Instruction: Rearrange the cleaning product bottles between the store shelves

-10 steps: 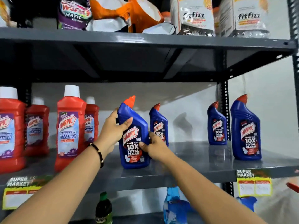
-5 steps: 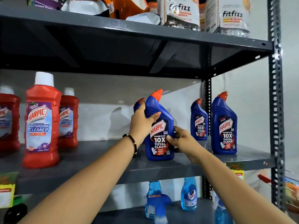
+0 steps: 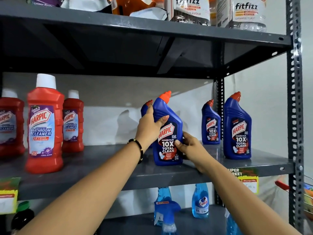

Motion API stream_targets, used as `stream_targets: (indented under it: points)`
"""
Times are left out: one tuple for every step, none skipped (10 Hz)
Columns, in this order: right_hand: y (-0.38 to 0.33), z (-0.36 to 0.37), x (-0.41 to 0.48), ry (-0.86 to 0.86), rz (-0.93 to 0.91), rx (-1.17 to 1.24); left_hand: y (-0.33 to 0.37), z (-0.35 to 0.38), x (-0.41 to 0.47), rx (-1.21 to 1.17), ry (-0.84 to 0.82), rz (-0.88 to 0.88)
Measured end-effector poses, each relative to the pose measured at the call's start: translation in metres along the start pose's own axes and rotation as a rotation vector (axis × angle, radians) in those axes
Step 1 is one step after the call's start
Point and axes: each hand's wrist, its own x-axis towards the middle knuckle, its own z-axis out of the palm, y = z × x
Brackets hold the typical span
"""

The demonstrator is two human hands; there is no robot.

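Note:
A blue Harpic bottle (image 3: 167,133) with an orange cap stands upright on the grey middle shelf (image 3: 105,168). My left hand (image 3: 149,128) grips its upper left shoulder, thumb across the front. My right hand (image 3: 189,146) holds its lower right side, thumb on the label. Right behind it another blue bottle (image 3: 146,107) peeks out, mostly hidden by my left hand. Two more blue Harpic bottles (image 3: 210,122) (image 3: 237,128) stand at the shelf's right end. Three red Harpic bathroom cleaner bottles (image 3: 44,126) (image 3: 73,122) (image 3: 10,124) stand at the left.
The top shelf (image 3: 152,28) carries Fitfizz packs (image 3: 245,11) and pouches. Below, blue spray bottles (image 3: 200,202) (image 3: 165,211) stand on the lower shelf. A perforated steel upright (image 3: 295,99) bounds the right side. Price tags (image 3: 247,178) hang from the shelf's front edge. A wire basket (image 3: 307,199) sits far right.
The blue bottle in both hands slid to the right along the shelf, in front of the second blue bottle; between the last two frames it hardly moves. The view panned right.

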Motion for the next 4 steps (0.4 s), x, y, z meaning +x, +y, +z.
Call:
stream_targets:
  points:
    - [0.003,0.0,-0.001,0.001,-0.008,0.0,0.002,0.001,-0.002,0.02,0.007,0.004]
    - [0.007,-0.001,-0.001,0.007,-0.014,-0.017,0.001,0.003,-0.004,0.044,0.011,0.012]
    - [0.009,0.0,-0.001,0.047,-0.02,-0.066,-0.01,-0.002,-0.014,0.031,-0.01,0.022]
    - [0.007,0.0,-0.006,0.327,-0.154,-0.397,-0.021,-0.023,-0.033,0.167,0.002,0.042]
